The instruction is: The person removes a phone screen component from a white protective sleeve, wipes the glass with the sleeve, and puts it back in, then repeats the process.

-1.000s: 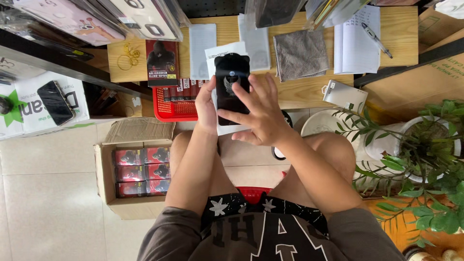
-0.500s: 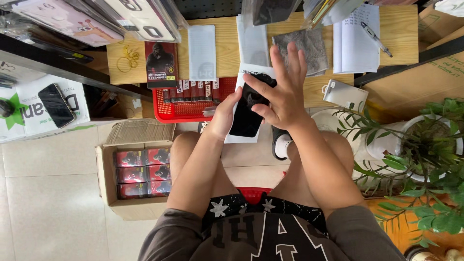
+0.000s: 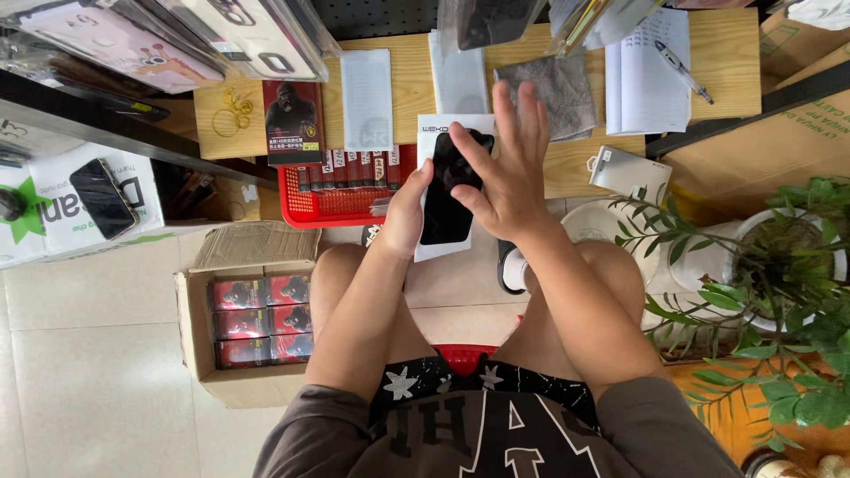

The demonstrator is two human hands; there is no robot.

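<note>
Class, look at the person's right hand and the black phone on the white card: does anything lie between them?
Nothing visible does. The right hand lies spread directly over the black phone, fingers touching it, while the left hand grips the white card under it at its left edge.

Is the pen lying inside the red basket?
No. The pen lies on the white notepad at the far right of the wooden table, well apart from the red basket.

Pale tiled floor (image 3: 97, 372) at 8 o'clock. Wooden table (image 3: 403, 84) at 12. Dark shelf rail (image 3: 106, 133) at 10. Potted plant (image 3: 779, 265) at 3. Even daylight.
</note>
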